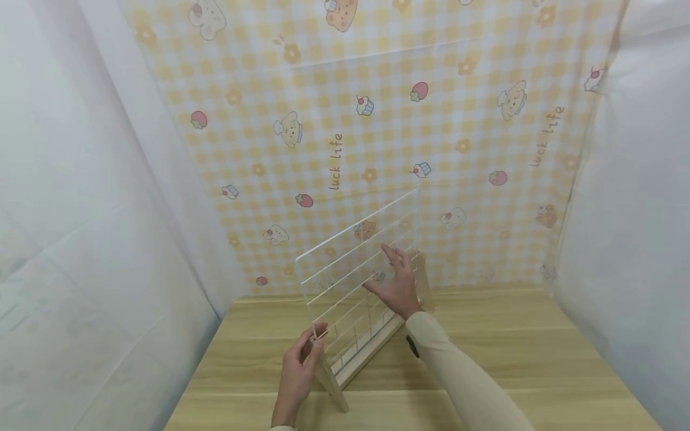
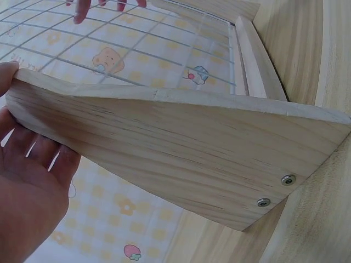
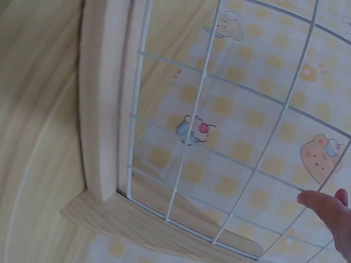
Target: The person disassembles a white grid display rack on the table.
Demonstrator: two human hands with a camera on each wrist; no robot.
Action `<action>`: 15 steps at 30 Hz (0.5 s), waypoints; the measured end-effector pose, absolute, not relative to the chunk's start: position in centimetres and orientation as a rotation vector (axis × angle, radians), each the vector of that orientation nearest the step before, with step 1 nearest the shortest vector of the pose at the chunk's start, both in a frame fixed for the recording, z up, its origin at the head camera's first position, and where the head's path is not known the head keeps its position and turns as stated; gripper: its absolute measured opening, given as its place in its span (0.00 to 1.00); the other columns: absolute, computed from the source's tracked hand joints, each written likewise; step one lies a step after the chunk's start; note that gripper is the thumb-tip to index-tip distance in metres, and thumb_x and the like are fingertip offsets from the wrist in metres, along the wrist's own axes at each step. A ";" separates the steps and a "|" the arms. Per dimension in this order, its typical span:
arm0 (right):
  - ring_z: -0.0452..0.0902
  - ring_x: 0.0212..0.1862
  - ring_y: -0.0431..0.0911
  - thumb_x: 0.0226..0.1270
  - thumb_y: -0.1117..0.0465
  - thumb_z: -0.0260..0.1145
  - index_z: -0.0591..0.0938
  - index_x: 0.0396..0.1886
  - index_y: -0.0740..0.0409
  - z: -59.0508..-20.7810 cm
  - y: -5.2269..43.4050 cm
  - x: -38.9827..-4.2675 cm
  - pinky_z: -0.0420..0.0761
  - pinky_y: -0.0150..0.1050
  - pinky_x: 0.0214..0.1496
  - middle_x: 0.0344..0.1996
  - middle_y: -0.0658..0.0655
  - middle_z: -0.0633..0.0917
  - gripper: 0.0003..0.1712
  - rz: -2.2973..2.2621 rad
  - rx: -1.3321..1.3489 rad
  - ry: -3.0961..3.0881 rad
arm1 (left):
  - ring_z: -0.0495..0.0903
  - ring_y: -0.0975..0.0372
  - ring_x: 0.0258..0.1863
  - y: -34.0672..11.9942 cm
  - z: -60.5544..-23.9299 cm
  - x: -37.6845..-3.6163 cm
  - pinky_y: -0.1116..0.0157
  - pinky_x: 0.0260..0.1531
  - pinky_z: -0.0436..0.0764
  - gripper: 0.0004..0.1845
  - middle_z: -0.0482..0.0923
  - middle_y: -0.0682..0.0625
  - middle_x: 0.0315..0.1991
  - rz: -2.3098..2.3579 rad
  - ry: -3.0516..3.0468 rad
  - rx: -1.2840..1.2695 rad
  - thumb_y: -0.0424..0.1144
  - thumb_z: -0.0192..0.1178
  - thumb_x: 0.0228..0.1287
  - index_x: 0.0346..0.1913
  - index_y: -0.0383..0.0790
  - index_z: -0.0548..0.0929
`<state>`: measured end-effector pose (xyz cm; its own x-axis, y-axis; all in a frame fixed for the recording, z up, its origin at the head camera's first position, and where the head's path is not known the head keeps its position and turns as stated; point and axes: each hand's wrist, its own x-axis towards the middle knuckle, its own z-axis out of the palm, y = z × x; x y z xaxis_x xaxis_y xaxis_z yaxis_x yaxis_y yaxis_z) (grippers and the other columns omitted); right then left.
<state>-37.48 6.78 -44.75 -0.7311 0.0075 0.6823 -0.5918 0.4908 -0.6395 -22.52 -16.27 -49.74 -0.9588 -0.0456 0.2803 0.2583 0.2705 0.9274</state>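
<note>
Nearest, the left hand (image 1: 298, 374) pinches the top of the wooden side support (image 1: 330, 378) of a clear gridded panel (image 1: 358, 263), thumb on one face and fingers on the other, as the left wrist view shows. The panel stands tilted in a wooden base (image 1: 366, 353) on the wooden table (image 1: 512, 359), near its middle. Beyond, the right hand (image 1: 398, 286) lies flat against the panel with straight, spread fingers, gripping nothing. Behind hangs a yellow checked backdrop (image 1: 377, 120) with cartoon prints, white sheets (image 1: 81, 209) at both sides. No containers show.
</note>
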 end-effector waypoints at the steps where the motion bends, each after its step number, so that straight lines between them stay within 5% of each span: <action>1: 0.69 0.55 0.54 0.35 0.51 0.80 0.63 0.67 0.38 -44.5 6.8 -37.5 0.78 0.53 0.51 0.62 0.59 0.65 0.55 1.230 0.492 -2.092 | 0.75 0.61 0.58 -16.3 -49.8 -22.5 0.60 0.59 0.75 0.18 0.76 0.57 0.58 -1.743 -2.290 -0.215 0.49 0.50 0.68 0.59 0.54 0.72; 8: 0.61 0.63 0.56 0.38 0.52 0.79 0.66 0.66 0.46 -41.4 6.5 -37.4 0.71 0.58 0.59 0.61 0.64 0.65 0.51 1.162 0.582 -1.975 | 0.73 0.60 0.60 -16.3 -49.6 -22.6 0.61 0.60 0.73 0.19 0.75 0.57 0.58 -1.773 -2.287 -0.194 0.47 0.50 0.69 0.61 0.53 0.71; 15: 0.63 0.62 0.55 0.37 0.51 0.79 0.67 0.65 0.43 -38.9 6.3 -37.2 0.73 0.56 0.56 0.60 0.64 0.66 0.51 1.128 0.574 -1.959 | 0.76 0.60 0.58 -16.2 -49.8 -22.5 0.63 0.58 0.75 0.16 0.76 0.57 0.57 -1.788 -2.250 -0.204 0.45 0.51 0.68 0.58 0.54 0.73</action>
